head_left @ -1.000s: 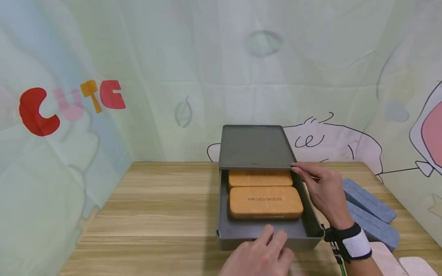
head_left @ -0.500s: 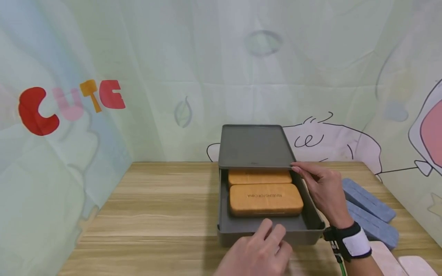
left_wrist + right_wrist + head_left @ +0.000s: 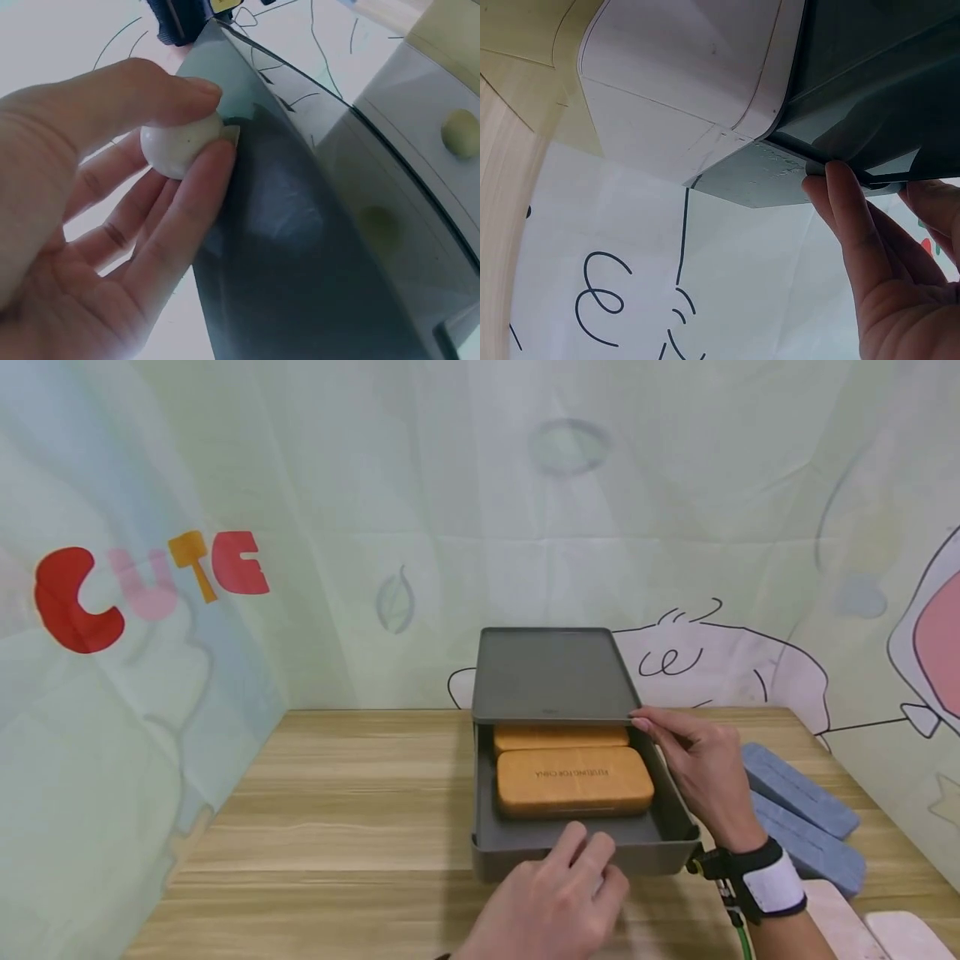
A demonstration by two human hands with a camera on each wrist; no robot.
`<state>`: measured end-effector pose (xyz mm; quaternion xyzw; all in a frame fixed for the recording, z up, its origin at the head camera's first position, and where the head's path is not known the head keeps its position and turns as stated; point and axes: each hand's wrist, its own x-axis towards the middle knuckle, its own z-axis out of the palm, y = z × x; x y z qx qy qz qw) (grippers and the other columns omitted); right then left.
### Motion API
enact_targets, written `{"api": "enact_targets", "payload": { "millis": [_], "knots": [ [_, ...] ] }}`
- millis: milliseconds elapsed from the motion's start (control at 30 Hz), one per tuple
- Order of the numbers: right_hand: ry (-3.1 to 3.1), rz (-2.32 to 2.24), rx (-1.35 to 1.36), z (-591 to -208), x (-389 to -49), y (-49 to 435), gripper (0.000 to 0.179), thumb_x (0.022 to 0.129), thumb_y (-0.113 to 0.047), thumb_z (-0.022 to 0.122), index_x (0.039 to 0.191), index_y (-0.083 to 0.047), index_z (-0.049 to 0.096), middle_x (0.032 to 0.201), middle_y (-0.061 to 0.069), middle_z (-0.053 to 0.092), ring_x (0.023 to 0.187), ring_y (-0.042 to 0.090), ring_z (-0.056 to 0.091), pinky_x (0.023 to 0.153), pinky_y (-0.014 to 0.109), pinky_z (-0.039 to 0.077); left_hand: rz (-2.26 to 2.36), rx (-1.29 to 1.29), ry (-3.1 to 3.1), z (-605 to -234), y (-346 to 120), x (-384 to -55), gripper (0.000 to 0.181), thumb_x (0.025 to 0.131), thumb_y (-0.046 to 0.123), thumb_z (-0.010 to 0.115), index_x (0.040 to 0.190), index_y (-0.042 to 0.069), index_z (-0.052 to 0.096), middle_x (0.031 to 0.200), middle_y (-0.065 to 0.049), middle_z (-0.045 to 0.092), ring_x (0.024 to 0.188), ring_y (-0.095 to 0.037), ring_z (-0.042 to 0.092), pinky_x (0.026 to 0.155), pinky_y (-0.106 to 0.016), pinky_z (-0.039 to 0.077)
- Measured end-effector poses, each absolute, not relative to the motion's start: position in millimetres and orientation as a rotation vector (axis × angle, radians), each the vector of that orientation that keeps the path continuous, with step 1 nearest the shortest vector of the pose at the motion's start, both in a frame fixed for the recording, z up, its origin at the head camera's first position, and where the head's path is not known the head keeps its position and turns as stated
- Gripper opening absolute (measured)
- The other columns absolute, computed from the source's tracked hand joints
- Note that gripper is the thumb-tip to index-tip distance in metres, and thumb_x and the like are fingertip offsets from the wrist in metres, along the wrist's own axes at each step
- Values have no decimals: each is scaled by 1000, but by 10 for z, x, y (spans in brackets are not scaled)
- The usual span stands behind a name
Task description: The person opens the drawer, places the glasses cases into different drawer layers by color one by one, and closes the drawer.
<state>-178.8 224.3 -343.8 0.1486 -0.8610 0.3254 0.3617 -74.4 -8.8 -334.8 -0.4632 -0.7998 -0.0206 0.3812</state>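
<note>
A dark grey drawer (image 3: 585,858) stands pulled partly out of its grey box, whose flat top (image 3: 555,677) lies behind. Inside lies an orange-brown oblong case (image 3: 573,781) with printed lettering. Behind it a second orange-brown case (image 3: 558,737) is partly hidden under the box top. My left hand (image 3: 551,893) is at the drawer's front; in the left wrist view its thumb and fingers pinch a round white knob (image 3: 176,146). With thumb and fingers my right hand (image 3: 705,768) grips the front right corner of the box top.
To the right lie two blue-grey oblong pieces (image 3: 810,839), partly behind my right wrist. Two pale pieces (image 3: 900,935) lie nearer, at the lower right. The wooden table (image 3: 337,810) ends at a printed cloth backdrop (image 3: 360,485).
The drawer has slid away from me into the box, my left hand moving with it. More of the rear case is now covered by the top. My right hand keeps its grip.
</note>
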Motion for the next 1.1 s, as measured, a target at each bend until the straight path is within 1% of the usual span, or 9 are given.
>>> {"api": "enact_targets", "payload": {
  "millis": [200, 567, 767, 833, 900, 967, 1000, 1033, 1100],
  "knots": [
    [-2222, 833, 382, -3432, -1789, 2244, 17, 93, -11, 73, 107, -12, 81, 96, 9, 80, 49, 4, 36, 43, 20, 24, -21, -1172, -2040, -3367, -89, -803, 4, 86, 14, 72, 86, 19, 72, 97, 3, 59, 83, -11, 51, 53, -11, 46],
    [-2232, 830, 377, -3434, -1792, 2241, 18, 93, -12, 73, 108, -12, 81, 100, 9, 80, 57, 6, 47, 45, 18, 26, 3, -1183, -2072, -3365, -96, -842, 4, 88, 14, 72, 89, 18, 74, 98, 3, 59, 83, -11, 51, 53, -13, 45],
    [-2225, 769, 405, -3446, -1805, 2245, 18, 91, -8, 73, 108, -10, 80, 99, 8, 80, 65, 9, 56, 53, 13, 34, 1, -1164, -2072, -3379, -101, -867, 6, 89, 11, 70, 90, 17, 72, 98, 2, 58, 84, -12, 51, 51, -14, 45],
    [-2216, 721, 421, -3448, -1811, 2248, 19, 90, -7, 74, 108, -9, 80, 98, 8, 80, 65, 9, 57, 55, 12, 35, -1, -1162, -2067, -3382, -100, -875, 6, 89, 11, 69, 90, 16, 71, 98, 2, 57, 84, -12, 50, 49, -14, 45],
    [-2205, 672, 441, -3455, -1817, 2251, 19, 89, -5, 75, 107, -8, 80, 98, 9, 80, 68, 11, 64, 58, 10, 39, -7, -1161, -2065, -3386, -101, -884, 6, 88, 10, 69, 90, 16, 70, 98, 1, 56, 84, -12, 50, 48, -14, 43],
    [-2197, 633, 461, -3463, -1822, 2254, 20, 88, -3, 75, 107, -7, 79, 99, 10, 80, 74, 15, 71, 62, 14, 48, -22, -1161, -2064, -3392, -104, -895, 7, 89, 9, 69, 90, 15, 70, 98, 1, 56, 84, -12, 49, 47, -14, 40],
    [-2194, 621, 471, -3467, -1823, 2254, 20, 88, -3, 75, 107, -6, 79, 99, 11, 79, 77, 18, 74, 64, 18, 53, -28, -1161, -2067, -3393, -105, -900, 7, 88, 9, 70, 90, 15, 70, 98, 1, 56, 84, -12, 48, 47, -13, 39],
    [-2194, 615, 480, -3471, -1824, 2255, 20, 88, -2, 75, 107, -6, 78, 100, 11, 79, 82, 21, 77, 67, 23, 57, -36, -1161, -2071, -3396, -107, -905, 7, 88, 9, 71, 89, 15, 70, 98, 1, 57, 84, -12, 48, 47, -13, 38],
    [-2198, 607, 496, -3480, -1823, 2256, 21, 88, -2, 74, 108, -5, 78, 101, 12, 79, 88, 26, 78, 71, 36, 60, -46, -1157, -2075, -3403, -111, -915, 8, 88, 8, 71, 89, 15, 69, 98, 1, 57, 84, -12, 48, 46, -13, 37]
  ]
}}
